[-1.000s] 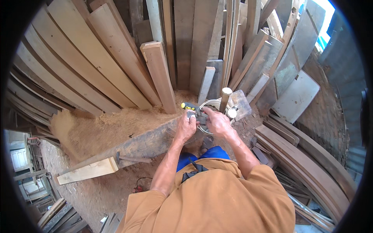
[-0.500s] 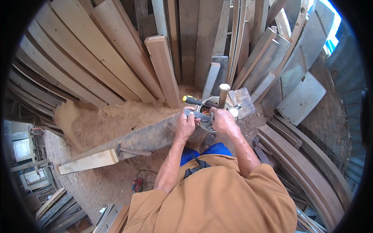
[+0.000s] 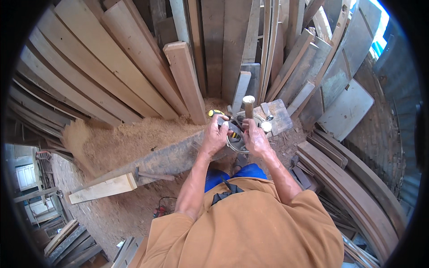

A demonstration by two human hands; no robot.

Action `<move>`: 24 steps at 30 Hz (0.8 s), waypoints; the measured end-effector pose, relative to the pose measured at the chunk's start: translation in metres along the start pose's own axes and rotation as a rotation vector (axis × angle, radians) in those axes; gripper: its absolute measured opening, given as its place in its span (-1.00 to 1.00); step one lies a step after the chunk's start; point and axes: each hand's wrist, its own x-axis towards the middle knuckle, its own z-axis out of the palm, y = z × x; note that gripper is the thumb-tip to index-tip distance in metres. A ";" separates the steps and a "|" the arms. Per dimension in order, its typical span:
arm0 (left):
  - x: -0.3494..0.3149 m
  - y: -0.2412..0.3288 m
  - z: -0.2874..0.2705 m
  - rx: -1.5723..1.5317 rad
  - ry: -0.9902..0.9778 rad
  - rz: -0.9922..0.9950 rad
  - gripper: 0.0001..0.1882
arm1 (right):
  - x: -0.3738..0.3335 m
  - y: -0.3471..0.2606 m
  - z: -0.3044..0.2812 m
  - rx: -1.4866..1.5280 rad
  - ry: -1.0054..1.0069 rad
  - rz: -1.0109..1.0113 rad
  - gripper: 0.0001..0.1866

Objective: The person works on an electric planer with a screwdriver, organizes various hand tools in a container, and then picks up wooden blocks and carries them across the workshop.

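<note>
My left hand (image 3: 215, 136) is closed at the left rim of a round white bucket (image 3: 231, 148), gripping a grey tool (image 3: 233, 128) whose kind I cannot make out. Just beyond its fingertips sticks out a yellow-and-black tool handle (image 3: 216, 113). My right hand (image 3: 256, 139) is closed over the bucket's right side, against a thick wooden handle (image 3: 249, 108) with a pale end that rises from the bucket. Its fingers hide whatever they grip. Another yellow-and-black piece (image 3: 234, 135) shows between the hands.
Tall boards (image 3: 187, 80) lean along the far side, with a heap of sawdust (image 3: 111, 138) below. A flat grey board (image 3: 278, 117) lies right of the bucket. Long planks (image 3: 348, 187) are stacked at the right. A pale timber block (image 3: 105, 188) and a red tool (image 3: 159, 211) lie at left.
The wooden handle has shifted left. The grey tool has turned in my left hand. My right hand has moved up against the handle, and a yellow-and-black piece now shows between my hands.
</note>
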 end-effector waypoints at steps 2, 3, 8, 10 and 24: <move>0.001 0.000 -0.003 -0.054 0.020 -0.016 -0.81 | -0.002 -0.010 -0.002 -0.281 -0.295 0.109 -0.63; 0.000 0.004 -0.002 -0.054 0.020 -0.019 -0.81 | -0.003 -0.006 0.002 -0.281 -0.298 0.110 -0.63; 0.000 0.009 0.002 -0.241 -0.007 -0.024 -0.77 | 0.009 0.030 0.033 -0.377 -0.191 0.114 -0.75; -0.005 -0.002 -0.003 -0.337 0.017 0.034 -0.73 | 0.013 0.019 0.028 -0.332 -0.082 0.167 -0.81; -0.089 -0.001 -0.013 0.295 0.024 0.205 -0.10 | 0.029 -0.106 -0.022 -0.020 -0.231 0.096 -0.52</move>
